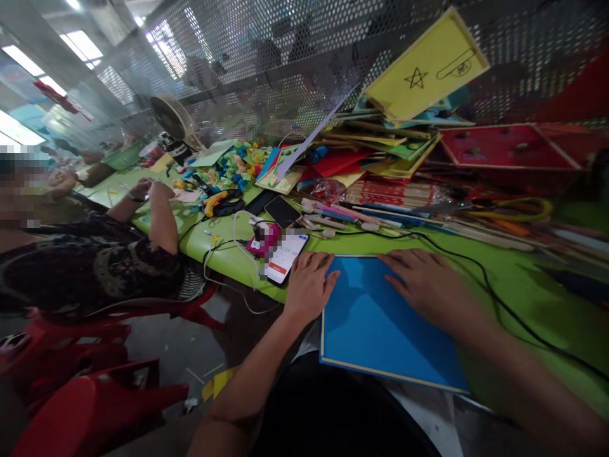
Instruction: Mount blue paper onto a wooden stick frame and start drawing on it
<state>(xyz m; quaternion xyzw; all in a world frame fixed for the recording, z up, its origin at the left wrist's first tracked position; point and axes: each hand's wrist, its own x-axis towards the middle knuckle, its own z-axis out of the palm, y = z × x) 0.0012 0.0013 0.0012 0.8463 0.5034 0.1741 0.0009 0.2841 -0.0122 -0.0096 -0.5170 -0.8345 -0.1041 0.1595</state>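
Both hands, left hand (309, 282) and right hand (425, 282), flat and released on blue board's (375, 324) far edge, overhanging green table (523, 285).

A white phone (284, 256) lies left of centre. A yellow card with a star (427, 68) leans upper right. A small fan (172, 118) stands upper left.

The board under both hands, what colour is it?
Bright blue with a thin pale edge, the board lies on the green table; seen in the head view.
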